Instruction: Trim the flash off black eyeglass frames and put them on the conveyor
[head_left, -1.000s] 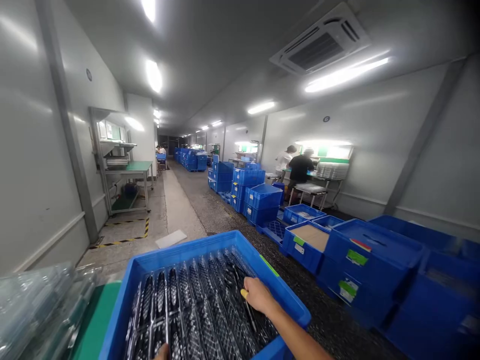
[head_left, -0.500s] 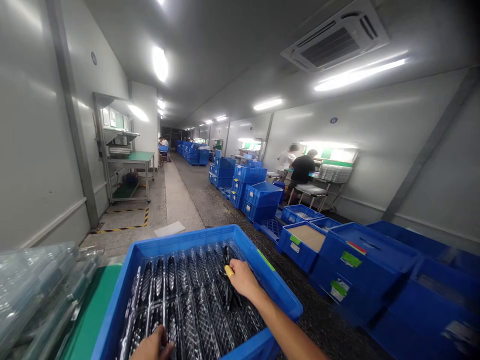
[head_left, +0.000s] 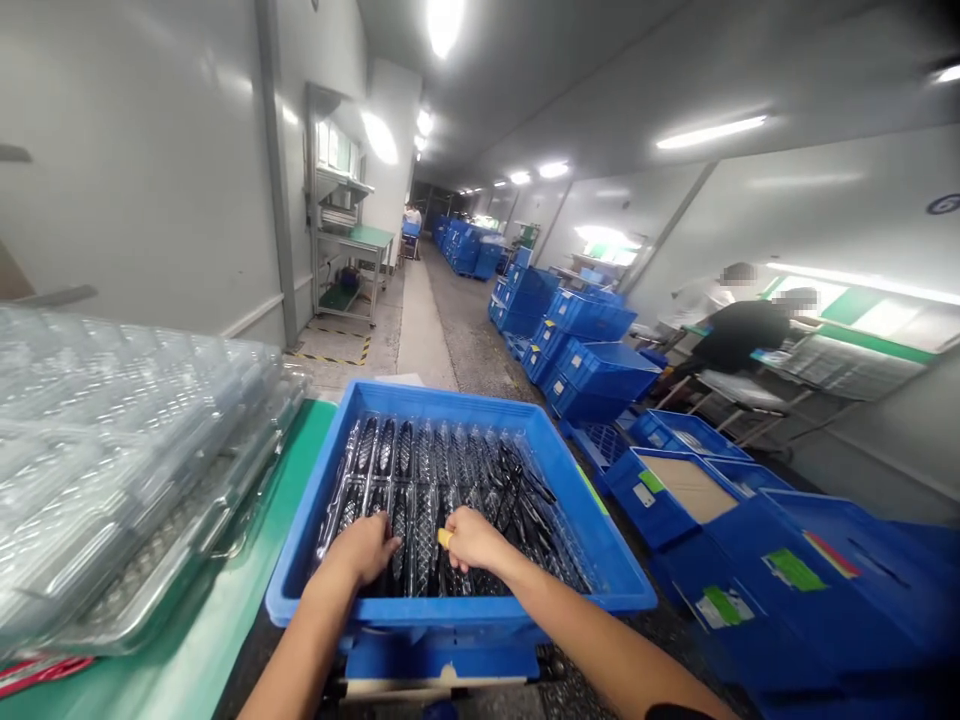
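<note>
A blue plastic crate [head_left: 600, 560] stands in front of me, holding a clear blister tray [head_left: 427, 470] with rows of black patterned parts. Both hands reach into its near end. My left hand [head_left: 364, 550] is curled, fingers down on the tray's left part. My right hand [head_left: 471, 540] is closed with a yellow cot on one fingertip, pressing on the tray beside the left hand. I cannot make out whether either hand grips a part or only the tray. Loose black parts [head_left: 525, 490] lie along the crate's right side.
A tall stack of clear blister trays [head_left: 127, 470] rests on the green table [head_left: 247, 590] at my left. Several blue crates [head_left: 750, 560] crowd the floor at right. Two people work at a bench [head_left: 847, 365] at right. A grey aisle [head_left: 420, 320] runs ahead.
The view has swung down and left. My left hand moved forward into the crate, and my right hand pulled back toward me, so both now sit side by side at the near end.
</note>
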